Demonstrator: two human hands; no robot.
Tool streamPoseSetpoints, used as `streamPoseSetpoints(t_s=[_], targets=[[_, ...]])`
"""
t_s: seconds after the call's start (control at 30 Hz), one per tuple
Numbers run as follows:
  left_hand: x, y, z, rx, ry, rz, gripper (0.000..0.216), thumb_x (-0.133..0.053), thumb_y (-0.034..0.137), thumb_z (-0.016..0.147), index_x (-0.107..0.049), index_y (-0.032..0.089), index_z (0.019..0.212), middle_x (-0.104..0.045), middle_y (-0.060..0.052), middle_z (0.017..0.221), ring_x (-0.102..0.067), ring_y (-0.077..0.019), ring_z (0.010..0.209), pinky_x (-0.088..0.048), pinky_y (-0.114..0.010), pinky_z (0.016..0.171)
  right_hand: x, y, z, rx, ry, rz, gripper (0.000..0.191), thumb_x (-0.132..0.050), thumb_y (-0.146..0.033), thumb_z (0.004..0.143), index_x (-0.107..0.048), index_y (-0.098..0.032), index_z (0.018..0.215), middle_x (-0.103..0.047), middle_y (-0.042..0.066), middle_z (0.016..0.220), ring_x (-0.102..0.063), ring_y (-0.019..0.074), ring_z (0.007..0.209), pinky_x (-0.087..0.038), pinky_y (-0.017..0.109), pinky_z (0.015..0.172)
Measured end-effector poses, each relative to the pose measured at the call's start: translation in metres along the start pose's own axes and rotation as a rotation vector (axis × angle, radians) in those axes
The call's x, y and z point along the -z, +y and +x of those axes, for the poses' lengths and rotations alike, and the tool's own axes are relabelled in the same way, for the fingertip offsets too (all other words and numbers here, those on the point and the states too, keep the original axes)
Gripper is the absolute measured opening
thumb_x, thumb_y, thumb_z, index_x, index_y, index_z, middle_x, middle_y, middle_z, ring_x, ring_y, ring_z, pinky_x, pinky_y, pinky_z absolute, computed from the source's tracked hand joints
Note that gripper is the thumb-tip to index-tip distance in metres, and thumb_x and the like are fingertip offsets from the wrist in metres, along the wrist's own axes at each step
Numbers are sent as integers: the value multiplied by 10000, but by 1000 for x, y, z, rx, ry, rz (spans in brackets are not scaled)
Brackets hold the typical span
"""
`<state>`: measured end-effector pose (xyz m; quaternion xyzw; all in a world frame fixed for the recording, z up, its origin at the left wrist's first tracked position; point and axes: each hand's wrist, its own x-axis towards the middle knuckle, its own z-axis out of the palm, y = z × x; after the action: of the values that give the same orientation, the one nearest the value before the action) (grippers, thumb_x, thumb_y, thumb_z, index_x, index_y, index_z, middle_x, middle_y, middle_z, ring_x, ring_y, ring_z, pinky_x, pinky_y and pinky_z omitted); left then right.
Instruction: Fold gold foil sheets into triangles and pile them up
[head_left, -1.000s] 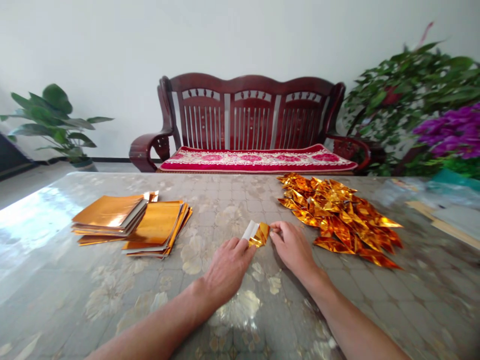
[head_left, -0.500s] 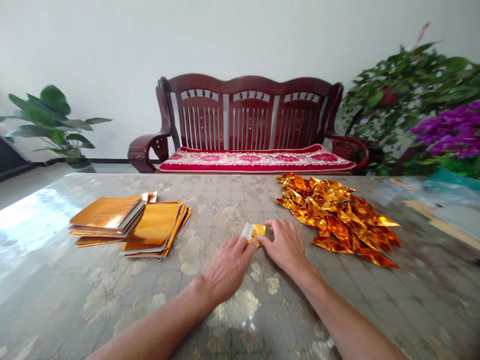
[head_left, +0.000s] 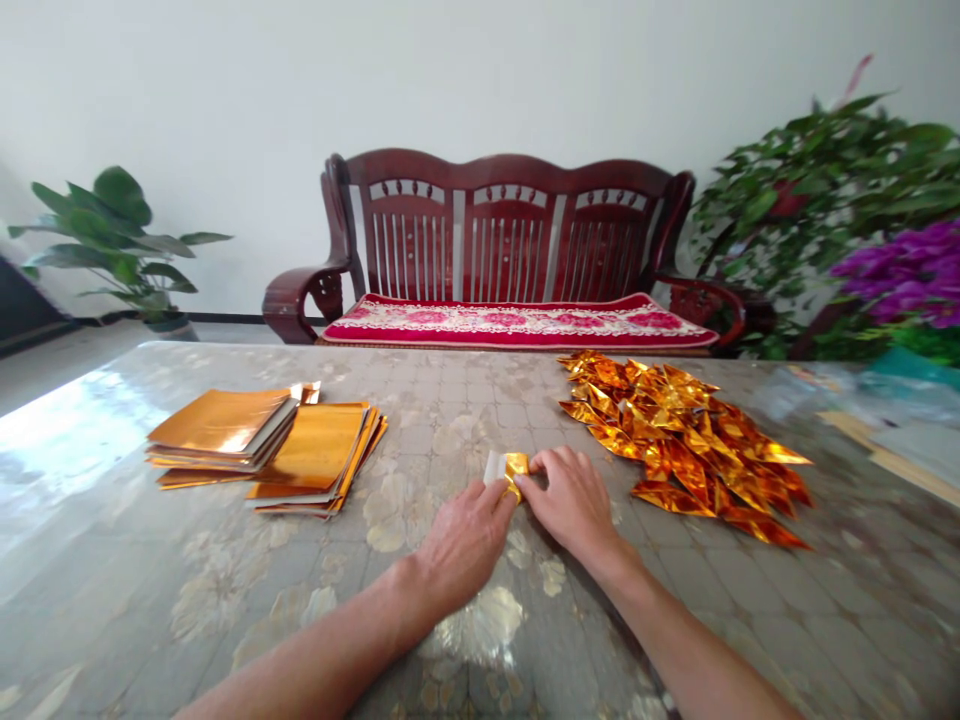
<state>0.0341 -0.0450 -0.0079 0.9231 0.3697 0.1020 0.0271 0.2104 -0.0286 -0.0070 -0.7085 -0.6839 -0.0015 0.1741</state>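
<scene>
Between my two hands, at the middle of the table, lies a small sheet of gold foil paper [head_left: 517, 464], partly folded, with a pale strip of its back showing on the left. My left hand [head_left: 469, 535] has its fingers closed on the sheet's near left part. On the right edge, my right hand [head_left: 570, 500] pinches the paper between thumb and curled fingers. The fingers hide much of the sheet. Left of my hands sit two stacks of gold foil paper [head_left: 311, 445]. To the right is a heap of folded, pointed gold foil pieces [head_left: 675, 435].
The patterned, glossy table [head_left: 420, 400] spreads under everything. Clear plastic bags and a flat pale board [head_left: 892, 455] lie at the right edge. Behind the table stands a dark red wooden bench [head_left: 502, 230] with a red cushion. Potted plants [head_left: 120, 240] flank it.
My right hand's fingers have drawn in and closed more tightly on the foil paper's right edge, and the gold part looks narrower. The whole view has shifted slightly.
</scene>
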Motion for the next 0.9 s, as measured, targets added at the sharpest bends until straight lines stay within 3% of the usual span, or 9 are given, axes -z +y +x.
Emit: streamPoseSetpoints(t_s=[0.33, 0.73, 0.9], targets=[[1, 1, 0, 8, -1, 3, 357, -471, 80, 920, -526, 148, 1267, -600, -96, 1211, -554, -249, 1005, -517, -375, 908, -5, -4, -1, 76, 19, 213, 59, -651, -240, 859, -675, -255, 912, -700, -8, 832, -567, 210, 842, -366, 302, 728], [-2, 1, -1, 46, 37, 26, 365, -466, 71, 903, -525, 168, 1250, -589, -96, 1216, -562, -251, 979, -522, -381, 865, -8, 0, -3, 274, 45, 153, 152, -610, -224, 923, -755, -268, 924, -682, 30, 860, -569, 217, 893, -399, 320, 787], [-1, -1, 0, 44, 48, 43, 371, -485, 61, 898, -509, 173, 1251, -544, -103, 1291, -570, -231, 956, -524, -361, 831, -7, 1, -4, 343, 37, 157, 245, -561, -112, 894, -759, -250, 937, -656, 38, 844, -553, 206, 883, -412, 308, 795]])
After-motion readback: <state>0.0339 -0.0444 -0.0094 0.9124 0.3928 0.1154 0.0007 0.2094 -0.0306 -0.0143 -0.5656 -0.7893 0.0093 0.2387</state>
